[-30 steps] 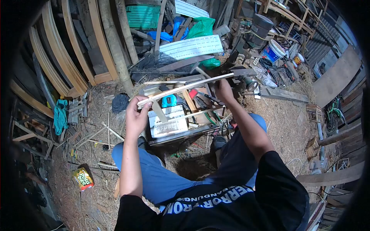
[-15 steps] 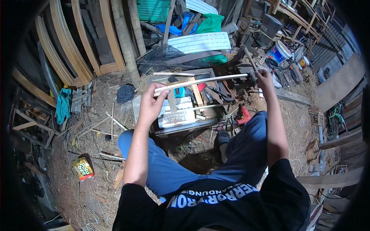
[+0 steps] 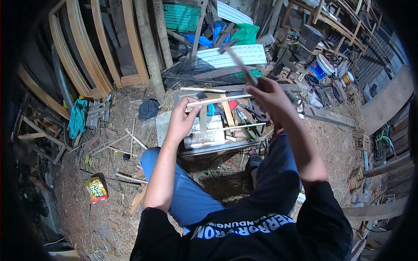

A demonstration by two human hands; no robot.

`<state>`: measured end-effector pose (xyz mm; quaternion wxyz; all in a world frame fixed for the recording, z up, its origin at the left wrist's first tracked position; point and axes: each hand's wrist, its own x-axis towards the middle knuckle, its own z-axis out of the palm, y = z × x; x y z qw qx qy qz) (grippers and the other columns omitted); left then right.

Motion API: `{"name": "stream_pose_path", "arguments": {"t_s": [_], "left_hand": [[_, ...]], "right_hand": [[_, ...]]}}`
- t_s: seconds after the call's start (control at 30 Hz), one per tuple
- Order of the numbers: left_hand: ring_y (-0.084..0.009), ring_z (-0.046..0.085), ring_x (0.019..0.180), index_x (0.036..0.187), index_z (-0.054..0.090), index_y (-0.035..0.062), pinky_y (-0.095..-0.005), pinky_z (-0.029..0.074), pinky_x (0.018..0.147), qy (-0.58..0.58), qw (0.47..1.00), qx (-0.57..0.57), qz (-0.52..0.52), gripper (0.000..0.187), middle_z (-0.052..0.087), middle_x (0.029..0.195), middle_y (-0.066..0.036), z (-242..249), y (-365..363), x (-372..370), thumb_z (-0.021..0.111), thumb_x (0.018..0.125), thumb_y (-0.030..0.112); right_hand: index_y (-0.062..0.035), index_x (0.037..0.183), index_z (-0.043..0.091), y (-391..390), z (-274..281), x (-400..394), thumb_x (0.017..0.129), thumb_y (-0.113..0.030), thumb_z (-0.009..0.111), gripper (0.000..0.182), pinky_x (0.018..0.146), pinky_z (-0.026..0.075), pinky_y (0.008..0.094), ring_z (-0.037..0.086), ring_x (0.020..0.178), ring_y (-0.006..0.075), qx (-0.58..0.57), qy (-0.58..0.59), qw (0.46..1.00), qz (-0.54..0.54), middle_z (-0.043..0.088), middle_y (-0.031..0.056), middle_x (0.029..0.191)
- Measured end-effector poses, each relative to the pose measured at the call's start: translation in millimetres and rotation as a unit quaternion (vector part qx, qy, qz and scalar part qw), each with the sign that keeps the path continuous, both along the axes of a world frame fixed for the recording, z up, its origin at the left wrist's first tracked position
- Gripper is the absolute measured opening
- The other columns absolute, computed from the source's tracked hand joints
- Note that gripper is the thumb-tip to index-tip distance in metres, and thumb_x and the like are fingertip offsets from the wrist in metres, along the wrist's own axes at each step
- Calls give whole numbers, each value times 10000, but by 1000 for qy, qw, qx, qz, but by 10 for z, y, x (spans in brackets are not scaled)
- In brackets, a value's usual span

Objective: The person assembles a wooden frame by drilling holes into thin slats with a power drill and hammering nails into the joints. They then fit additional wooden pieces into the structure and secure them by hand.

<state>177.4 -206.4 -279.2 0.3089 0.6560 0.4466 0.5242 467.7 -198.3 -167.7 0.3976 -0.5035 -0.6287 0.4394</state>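
My left hand (image 3: 182, 119) pinches the near end of a thin wooden strip (image 3: 217, 101), which reaches rightward over the low work table. My right hand (image 3: 272, 98) is wrapped round the handle of a hammer (image 3: 238, 62), raised with its head up and to the left. The strip's far end is hidden behind my right hand. Below the strip, on the work table (image 3: 196, 152), are a pale block (image 3: 204, 138), a second thin strip (image 3: 239, 127), a short wooden piece (image 3: 227, 113) and a red-and-black tool (image 3: 234, 105).
Wood scraps and shavings lie on the floor around my legs. A yellow snack packet (image 3: 96, 189) is at the left. Wooden frames (image 3: 89, 48) lean at the upper left, a white-and-blue bucket (image 3: 321, 67) stands at the upper right, and a dark bag (image 3: 149, 109) sits left of the table.
My right hand has moved left and toward me, and the hammer has swung up and left over the table. My left hand still holds the strip. The view has shifted slightly.
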Motion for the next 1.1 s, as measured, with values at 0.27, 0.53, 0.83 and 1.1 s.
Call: {"name": "stream_pose_path", "arguments": {"t_s": [0.27, 0.53, 0.83, 1.1], "left_hand": [[-94, 618, 973, 1083, 621, -5, -262, 495, 884, -17, 998, -52, -16, 152, 680, 995, -45, 118, -36, 20, 689, 981, 83], [-123, 638, 939, 1060, 629, -11, -287, 521, 751, 37, 999, -9, 5, 163, 692, 968, -70, 104, -39, 6, 696, 971, 108], [-138, 638, 918, 1056, 628, -12, -302, 513, 784, 15, 1000, -12, -1, 165, 692, 951, -83, 27, -34, -10, 707, 960, 97], [-133, 631, 995, 1082, 617, -1, -299, 506, 895, -26, 999, 25, 4, 183, 669, 1023, -60, 129, -74, 39, 711, 931, 40]], "right_hand": [[12, 937, 654, 213, -314, -519, 885, -228, 771, 272, 706, 494, 367, 640, 740, 221, 175, -165, 971, 11, 656, 136, 792], [6, 970, 673, 170, -284, -731, 828, -166, 778, 247, 798, 525, 397, 716, 861, 302, 173, -147, 973, 43, 723, 185, 910], [16, 957, 685, 133, -431, -902, 811, -142, 768, 230, 783, 526, 423, 727, 879, 359, 195, -163, 967, 27, 728, 209, 901], [15, 961, 682, 148, -482, -883, 819, -126, 782, 223, 803, 524, 414, 726, 878, 351, 171, -123, 977, 45, 728, 205, 904]]}}
